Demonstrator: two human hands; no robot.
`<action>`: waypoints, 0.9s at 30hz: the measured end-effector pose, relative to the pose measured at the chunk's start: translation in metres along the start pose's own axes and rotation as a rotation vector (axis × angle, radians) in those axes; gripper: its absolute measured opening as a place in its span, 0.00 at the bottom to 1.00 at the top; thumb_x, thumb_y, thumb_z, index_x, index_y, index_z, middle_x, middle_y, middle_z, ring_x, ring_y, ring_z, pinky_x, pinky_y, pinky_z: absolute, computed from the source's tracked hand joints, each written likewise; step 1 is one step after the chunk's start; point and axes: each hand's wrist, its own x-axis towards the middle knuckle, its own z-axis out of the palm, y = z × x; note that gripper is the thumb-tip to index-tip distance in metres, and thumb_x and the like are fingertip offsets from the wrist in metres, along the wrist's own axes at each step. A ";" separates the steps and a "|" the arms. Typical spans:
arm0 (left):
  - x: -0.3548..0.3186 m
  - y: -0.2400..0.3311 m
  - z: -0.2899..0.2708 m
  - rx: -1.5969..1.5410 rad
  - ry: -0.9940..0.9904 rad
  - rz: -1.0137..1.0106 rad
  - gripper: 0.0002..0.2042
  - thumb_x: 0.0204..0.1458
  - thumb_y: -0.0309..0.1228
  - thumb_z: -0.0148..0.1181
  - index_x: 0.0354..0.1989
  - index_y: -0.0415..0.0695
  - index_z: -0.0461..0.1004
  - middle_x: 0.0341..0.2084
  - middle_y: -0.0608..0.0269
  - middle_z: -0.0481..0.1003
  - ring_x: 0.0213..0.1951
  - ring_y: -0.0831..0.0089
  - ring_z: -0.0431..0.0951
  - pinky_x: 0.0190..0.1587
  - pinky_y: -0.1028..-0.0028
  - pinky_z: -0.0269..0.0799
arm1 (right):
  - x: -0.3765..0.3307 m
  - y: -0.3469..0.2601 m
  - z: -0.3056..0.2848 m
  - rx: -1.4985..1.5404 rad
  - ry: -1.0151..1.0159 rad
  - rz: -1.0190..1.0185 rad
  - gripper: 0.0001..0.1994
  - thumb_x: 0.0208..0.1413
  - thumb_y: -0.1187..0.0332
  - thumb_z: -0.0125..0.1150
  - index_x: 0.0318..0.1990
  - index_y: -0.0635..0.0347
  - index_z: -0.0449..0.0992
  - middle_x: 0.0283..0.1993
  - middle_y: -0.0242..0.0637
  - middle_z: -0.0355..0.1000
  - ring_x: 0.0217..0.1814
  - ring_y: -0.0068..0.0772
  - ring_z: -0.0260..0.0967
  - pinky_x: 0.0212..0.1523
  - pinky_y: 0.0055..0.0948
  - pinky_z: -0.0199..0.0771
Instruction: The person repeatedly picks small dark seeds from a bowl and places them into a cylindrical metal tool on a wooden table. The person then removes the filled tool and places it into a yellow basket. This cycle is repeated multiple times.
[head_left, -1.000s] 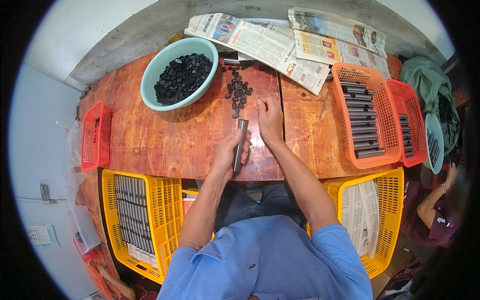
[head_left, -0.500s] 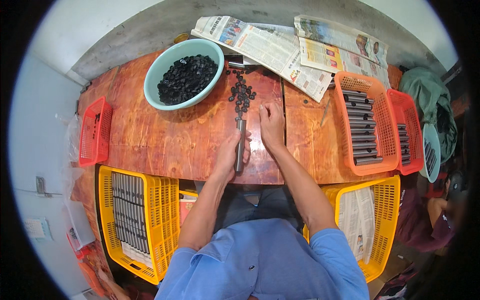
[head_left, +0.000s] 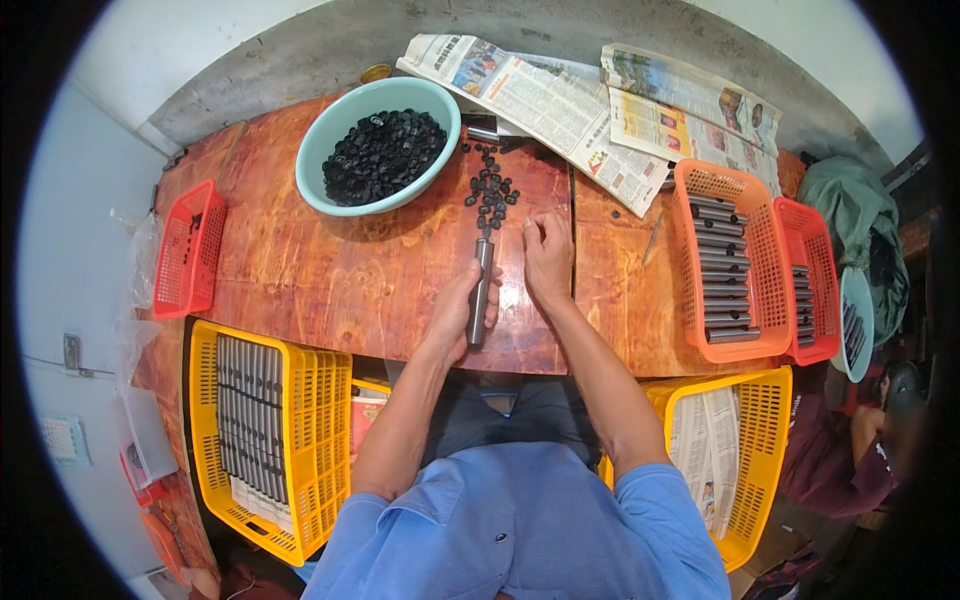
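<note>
My left hand [head_left: 456,308] is wrapped round a smooth grey metal tube [head_left: 481,295], which points away from me over the table's near part. Just beyond its far end lies a loose cluster of small black plastic pieces [head_left: 492,196]. To the right of the tube and cluster, my right hand [head_left: 549,262] rests by the table surface with its fingers curled in. Whatever the curled fingers hold, if anything, is hidden. A pale turquoise bowl [head_left: 312,178] heaped with similar black pieces stands beyond my left hand.
Newspapers [head_left: 545,105] lie along the back wall. At right, an orange basket [head_left: 683,250] and a red basket [head_left: 824,255] hold metal tubes. A small red basket [head_left: 180,290] stands far left. Yellow crates [head_left: 318,450] flank me below the table [head_left: 270,280]; the left one holds tubes.
The whole view has shifted slightly. My left hand keeps the tube in nearly the same place, and my right hand stays curled beside the black pieces.
</note>
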 end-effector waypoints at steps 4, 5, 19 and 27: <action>-0.002 -0.001 0.002 0.053 0.042 0.035 0.22 0.73 0.51 0.42 0.45 0.42 0.72 0.20 0.71 0.68 0.17 0.81 0.68 0.19 0.79 0.62 | 0.000 0.001 0.000 -0.006 -0.001 -0.020 0.08 0.62 0.70 0.59 0.36 0.67 0.73 0.40 0.47 0.72 0.46 0.52 0.69 0.51 0.44 0.68; -0.003 -0.001 0.004 0.060 0.054 0.042 0.22 0.73 0.51 0.42 0.44 0.43 0.72 0.19 0.72 0.68 0.17 0.81 0.67 0.18 0.79 0.61 | 0.000 0.002 0.000 -0.011 -0.002 -0.023 0.08 0.62 0.70 0.59 0.36 0.67 0.73 0.40 0.47 0.72 0.47 0.52 0.69 0.51 0.44 0.68; 0.002 0.001 0.007 0.112 0.082 -0.010 0.27 0.72 0.56 0.38 0.40 0.43 0.72 0.17 0.71 0.66 0.15 0.79 0.66 0.17 0.78 0.61 | -0.001 0.004 0.002 -0.014 0.028 -0.038 0.07 0.60 0.70 0.62 0.34 0.65 0.73 0.38 0.46 0.72 0.45 0.52 0.69 0.48 0.44 0.68; 0.003 0.001 0.010 0.035 0.008 0.042 0.26 0.73 0.53 0.40 0.48 0.40 0.72 0.21 0.66 0.72 0.19 0.76 0.70 0.21 0.75 0.67 | -0.001 0.003 0.002 -0.022 0.030 -0.031 0.08 0.60 0.70 0.62 0.33 0.65 0.72 0.38 0.47 0.71 0.45 0.53 0.68 0.49 0.45 0.68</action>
